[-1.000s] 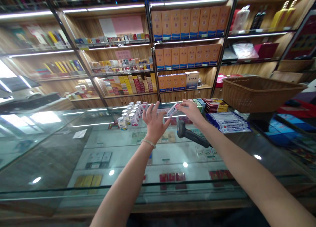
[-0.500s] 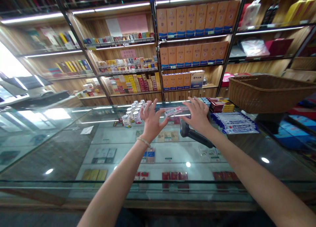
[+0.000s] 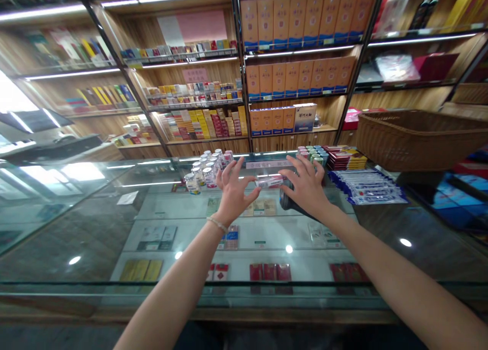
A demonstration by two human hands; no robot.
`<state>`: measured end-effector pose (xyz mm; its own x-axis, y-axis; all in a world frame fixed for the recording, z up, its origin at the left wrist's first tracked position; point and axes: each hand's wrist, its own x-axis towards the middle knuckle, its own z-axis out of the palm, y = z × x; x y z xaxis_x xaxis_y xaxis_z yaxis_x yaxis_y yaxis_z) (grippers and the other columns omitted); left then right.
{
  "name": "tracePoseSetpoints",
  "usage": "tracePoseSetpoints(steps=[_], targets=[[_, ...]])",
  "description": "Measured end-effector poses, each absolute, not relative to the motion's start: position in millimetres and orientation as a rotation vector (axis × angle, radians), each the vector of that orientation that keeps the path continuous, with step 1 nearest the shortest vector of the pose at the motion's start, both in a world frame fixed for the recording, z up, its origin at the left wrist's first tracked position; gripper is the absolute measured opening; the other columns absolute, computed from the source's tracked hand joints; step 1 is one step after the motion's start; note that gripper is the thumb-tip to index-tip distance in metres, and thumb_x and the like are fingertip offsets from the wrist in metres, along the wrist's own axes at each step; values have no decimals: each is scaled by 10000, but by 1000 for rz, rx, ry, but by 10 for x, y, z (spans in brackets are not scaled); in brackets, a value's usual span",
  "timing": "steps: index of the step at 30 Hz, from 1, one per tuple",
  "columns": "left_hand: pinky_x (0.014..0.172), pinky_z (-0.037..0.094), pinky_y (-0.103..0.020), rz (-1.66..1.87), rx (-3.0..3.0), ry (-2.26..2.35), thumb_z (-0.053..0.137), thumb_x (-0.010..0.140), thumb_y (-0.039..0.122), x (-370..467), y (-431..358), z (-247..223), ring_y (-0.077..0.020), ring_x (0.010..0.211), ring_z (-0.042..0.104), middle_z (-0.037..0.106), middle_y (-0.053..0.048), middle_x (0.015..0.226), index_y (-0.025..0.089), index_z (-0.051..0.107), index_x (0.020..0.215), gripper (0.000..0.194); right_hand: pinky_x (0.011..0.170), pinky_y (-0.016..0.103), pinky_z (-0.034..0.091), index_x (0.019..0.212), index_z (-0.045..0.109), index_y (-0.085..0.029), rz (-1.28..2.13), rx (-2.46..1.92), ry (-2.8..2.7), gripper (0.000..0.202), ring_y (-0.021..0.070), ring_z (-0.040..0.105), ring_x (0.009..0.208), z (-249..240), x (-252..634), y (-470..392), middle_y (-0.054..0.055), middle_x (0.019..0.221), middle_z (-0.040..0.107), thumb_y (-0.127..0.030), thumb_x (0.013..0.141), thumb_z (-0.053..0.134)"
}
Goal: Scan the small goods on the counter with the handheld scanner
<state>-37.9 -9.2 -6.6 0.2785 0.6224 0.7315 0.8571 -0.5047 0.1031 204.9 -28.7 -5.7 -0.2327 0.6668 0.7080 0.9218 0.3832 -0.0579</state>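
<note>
A small pink-and-white packet (image 3: 270, 181), like a gum pack, is held level above the glass counter between my two hands. My left hand (image 3: 234, 190) pinches its left end between thumb and forefinger, the other fingers spread. At the right end, the thumb and forefinger of my right hand (image 3: 308, 187) close on it. Its print is blurred. Partly covered by my right hand, a black handheld scanner (image 3: 286, 200) lies on the counter. Beyond my left hand stand several small lidded jars (image 3: 208, 169).
Blue-and-white wrapped bars (image 3: 368, 186) lie right of my right hand, with red and yellow packs (image 3: 345, 158) and small tubs (image 3: 314, 154) behind. A wicker basket (image 3: 412, 147) stands far right. Cigarette packs (image 3: 270, 272) show under the glass. Stocked shelves (image 3: 297, 98) line the wall.
The packet has come slightly lower and turned, so its printed label no longer shows clearly. My right hand has shifted down a little, covering more of the scanner. The view has shifted slightly.
</note>
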Motion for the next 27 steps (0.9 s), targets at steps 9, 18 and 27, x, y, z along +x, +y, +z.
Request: tracePoseSetpoints(steps=[9,18,27], targets=[[1273,144,-628,-1056,-2272,-1336,671,929,506,-395,-78,-83,-329,1551,294,392,-43,1682,312,787,1013,241,1188,597,166,1104,754,-292,-507,-1349,-1985,205,338,393,1479,-13,2015,-342,78,1579,538,-349,993,591],[1279,91,-624,-1009,-2262,-1276,715,861,631,-398,-138,-40,-361,1552,286,396,-84,1675,322,743,1199,459,1195,595,170,1099,746,-294,-534,-1371,-1976,184,327,393,1483,1,2010,-370,61,1580,540,-326,1001,594],[1277,92,-640,-1010,-2254,-1264,693,917,510,-365,-157,-36,-336,1544,308,411,-37,1670,319,776,1001,224,1195,608,164,1113,756,-316,-533,-1375,-1997,198,332,380,1487,-7,1973,-402,60,1588,530,-348,1000,597]])
